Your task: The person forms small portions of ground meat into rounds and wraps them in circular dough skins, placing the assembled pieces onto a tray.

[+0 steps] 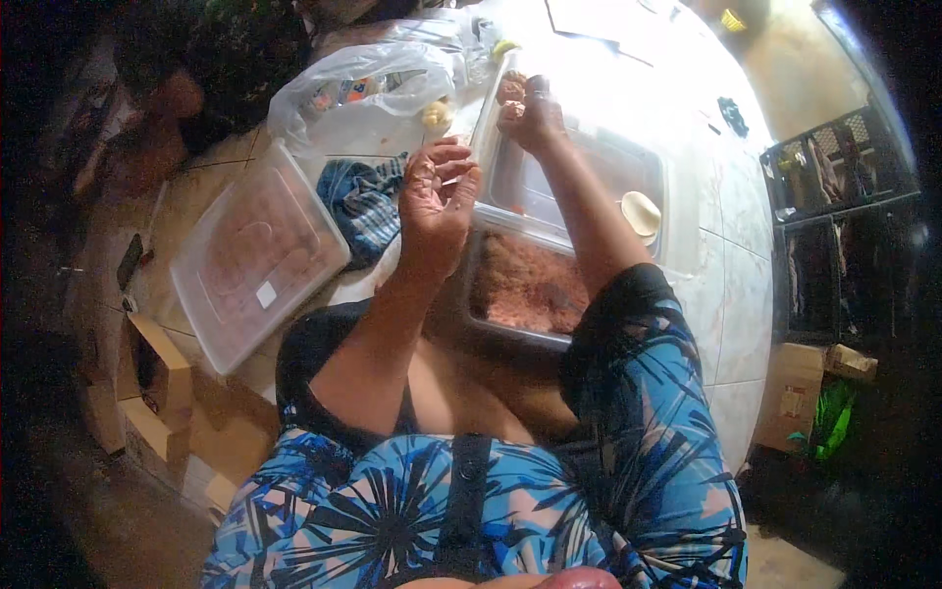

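My left hand (440,202) is raised palm up over the near side, fingers loosely curled and apart, with nothing visible in it. My right hand (537,121) reaches to the far left corner of a clear plastic container (651,163). Its fingers touch a rough pinkish ball (511,111), seemingly of minced meat; glare hides whether they grip it. Another such ball (511,87) sits just beyond. Nearer to me, a second clear container holds a mass of reddish minced meat (526,283). A pale oval piece (640,213) lies at the first container's right side, beside my forearm.
A translucent plastic lid (257,258) lies at the left, beside a crumpled checked blue cloth (360,210). Beyond them are a plastic bag (360,121) and a yellowish lump (438,115). Cardboard boxes (158,434) stand lower left; a black rack (846,210) is at the right.
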### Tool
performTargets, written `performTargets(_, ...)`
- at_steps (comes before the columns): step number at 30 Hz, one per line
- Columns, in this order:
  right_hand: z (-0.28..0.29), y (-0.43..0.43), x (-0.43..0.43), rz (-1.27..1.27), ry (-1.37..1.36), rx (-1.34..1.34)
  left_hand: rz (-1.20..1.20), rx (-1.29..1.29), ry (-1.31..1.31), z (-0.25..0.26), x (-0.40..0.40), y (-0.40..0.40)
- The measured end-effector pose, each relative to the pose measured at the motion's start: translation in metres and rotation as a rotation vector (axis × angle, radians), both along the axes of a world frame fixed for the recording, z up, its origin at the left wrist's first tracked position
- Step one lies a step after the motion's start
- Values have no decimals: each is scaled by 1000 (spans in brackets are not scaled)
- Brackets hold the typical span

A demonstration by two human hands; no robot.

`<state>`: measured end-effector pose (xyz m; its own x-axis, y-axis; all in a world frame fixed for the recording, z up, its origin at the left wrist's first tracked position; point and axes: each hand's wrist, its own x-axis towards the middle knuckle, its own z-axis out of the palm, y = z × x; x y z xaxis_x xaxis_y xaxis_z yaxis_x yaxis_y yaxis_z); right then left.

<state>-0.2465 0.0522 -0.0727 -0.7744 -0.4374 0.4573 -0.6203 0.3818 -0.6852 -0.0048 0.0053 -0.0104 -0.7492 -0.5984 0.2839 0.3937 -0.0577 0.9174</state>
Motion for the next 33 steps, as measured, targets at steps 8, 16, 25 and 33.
performTargets(8, 0, -15, 27, 119, -346, -204, 3, 22, -34, -2, 10, -11)
performTargets(16, -14, -11, 9, 111, 376, -86, -49, 66, -9, 2, 6, -5)
performTargets(25, 15, 26, 13, 250, -442, -392, -64, 19, -121, -4, -6, 4)
performTargets(33, 86, 282, 86, -272, 210, -12, -184, -144, -145, -7, 8, 7)
